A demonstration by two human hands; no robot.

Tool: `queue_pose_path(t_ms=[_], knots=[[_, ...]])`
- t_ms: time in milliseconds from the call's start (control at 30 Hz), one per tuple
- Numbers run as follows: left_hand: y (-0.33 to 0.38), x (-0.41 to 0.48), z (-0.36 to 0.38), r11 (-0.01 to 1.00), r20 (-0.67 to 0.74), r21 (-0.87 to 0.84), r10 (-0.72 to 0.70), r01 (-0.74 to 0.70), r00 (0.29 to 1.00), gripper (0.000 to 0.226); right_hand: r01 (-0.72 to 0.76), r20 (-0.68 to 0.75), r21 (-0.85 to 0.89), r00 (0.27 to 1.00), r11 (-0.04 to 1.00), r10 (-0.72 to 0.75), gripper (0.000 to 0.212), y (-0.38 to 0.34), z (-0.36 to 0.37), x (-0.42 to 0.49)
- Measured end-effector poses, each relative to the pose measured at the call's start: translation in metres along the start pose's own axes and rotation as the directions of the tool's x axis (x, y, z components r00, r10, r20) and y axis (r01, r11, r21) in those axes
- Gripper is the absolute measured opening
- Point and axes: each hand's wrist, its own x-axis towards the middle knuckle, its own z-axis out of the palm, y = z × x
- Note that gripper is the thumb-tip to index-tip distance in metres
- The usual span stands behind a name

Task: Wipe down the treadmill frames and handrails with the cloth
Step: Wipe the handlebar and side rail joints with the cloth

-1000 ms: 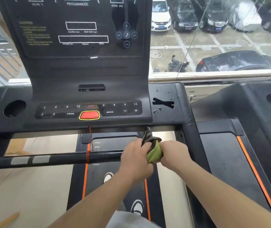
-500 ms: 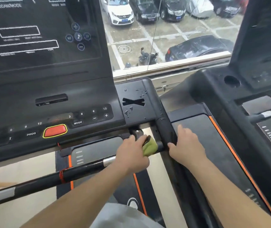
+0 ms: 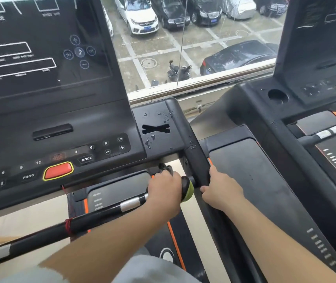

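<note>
Far left, the console (image 3: 40, 127) fills the view, a flat glossy black panel with faint white outlines and, along its near lip, matte rubbery keys and one raised red stop button (image 3: 58, 170) ringed in yellow; nothing for the cloth there just now, I judge; below it the crossbar (image 3: 93, 215) runs from near left up toward the right, a slim black tube, smooth, with a bright metal sensor band (image 3: 130, 203) and a red cord (image 3: 68, 225) knotted around it; my left hand (image 3: 164, 193) is clenched around the right end of that bar, and the cloth (image 3: 188, 189) is bunched inside the grip, a soft yellow-green wad with a dark fold showing, bulging out on the right of my fist, pressed into the joint where the bar meets the upright; so the step in hand, as I read it, is finishing the bar's last stretch at that corner; further away sits the flat matte tray (image 3: 157, 127) with an X-shaped cutout, and beads of water lie on it, unwiped; just right of the cloth my right hand (image 3: 220, 190) grasps the side handrail (image 3: 197, 164), a thick rounded black arm with a padded look, thumb underneath, fingers over the top; it holds no cloth; the next move, I reckon, calls for turning the cloth out of the joint and up along that rail, then onto the wet tray; far right stands a second treadmill (image 3: 285, 180), dark and dusty-looking plastic.
</note>
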Motion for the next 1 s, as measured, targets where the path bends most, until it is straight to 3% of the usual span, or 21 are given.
queue_pose_path(t_ms=[100,200,267,367,400,467,533,600,667,733,800,833,867,900,933,1000], knots=[[0.001,-0.007,0.003,1.000,-0.080,-0.016,-0.004,0.003,0.997,0.067,0.002,0.002,-0.014,1.000,1.000,-0.002,0.041,-0.002,-0.001,0.001],[-0.021,-0.031,0.025,0.990,-0.212,-0.052,0.119,-0.133,0.970,0.091,0.004,0.001,-0.013,1.000,1.000,-0.004,0.042,-0.002,0.000,0.001],[-0.037,-0.049,0.046,0.962,-0.322,0.038,0.267,-0.270,0.908,0.109,0.008,0.001,-0.015,1.000,1.000,-0.008,0.042,-0.002,-0.001,0.004],[-0.047,-0.054,0.064,0.896,-0.400,0.254,0.440,-0.364,0.804,0.102,0.008,0.011,-0.007,1.000,1.000,-0.008,0.035,0.001,-0.004,0.010],[-0.045,-0.045,0.060,0.888,-0.387,0.294,0.448,-0.353,0.806,0.098,0.004,0.015,-0.002,1.000,1.000,-0.004,0.034,0.001,-0.005,0.011],[-0.032,-0.020,0.040,0.931,-0.276,0.234,0.339,-0.279,0.899,0.103,-0.003,0.022,0.002,1.000,1.000,0.003,0.036,0.000,-0.006,0.013],[-0.020,0.006,0.017,0.981,-0.109,0.081,0.186,-0.178,0.976,0.081,-0.018,0.018,0.004,1.000,1.000,0.018,0.038,-0.002,-0.004,0.013],[-0.017,0.028,-0.002,0.980,0.024,-0.034,0.199,-0.198,0.980,0.054,-0.032,0.012,0.013,0.999,0.999,0.032,0.037,-0.002,-0.001,0.014],[-0.025,0.048,-0.014,0.957,0.207,-0.210,0.242,-0.199,0.948,0.057,-0.041,0.009,0.024,0.999,0.999,0.041,0.035,-0.002,0.000,0.013],[-0.038,0.070,-0.017,0.870,0.487,-0.491,0.315,-0.043,0.814,0.060,-0.057,0.004,0.031,0.998,0.998,0.057,0.032,-0.004,0.000,0.013],[-0.047,0.084,-0.010,0.716,0.721,-0.640,0.435,0.278,0.539,0.049,-0.078,0.000,0.042,0.997,0.996,0.078,0.029,-0.006,-0.001,0.013],[-0.050,0.088,-0.008,0.649,0.766,-0.640,0.495,0.411,0.411,0.042,-0.092,0.001,0.050,0.996,0.994,0.092,0.029,-0.006,-0.001,0.013],[-0.051,0.090,-0.009,0.617,0.782,-0.621,0.526,0.483,0.334,0.037,-0.107,0.007,0.060,0.994,0.992,0.106,0.029,-0.007,-0.002,0.014],[-0.049,0.091,-0.011,0.615,0.789,-0.610,0.530,0.501,0.311,0.034,-0.121,0.017,0.073,0.993,0.990,0.120,0.028,-0.007,-0.001,0.014],[-0.044,0.091,-0.010,0.651,0.783,-0.621,0.490,0.435,0.384,0.035,-0.137,0.024,0.087,0.991,0.987,0.135,0.028,-0.007,-0.001,0.014],[-0.029,0.086,-0.014,0.812,0.636,-0.570,0.338,0.127,0.694,0.048,-0.161,0.025,0.113,0.987,0.981,0.159,0.026,-0.007,-0.001,0.015]])
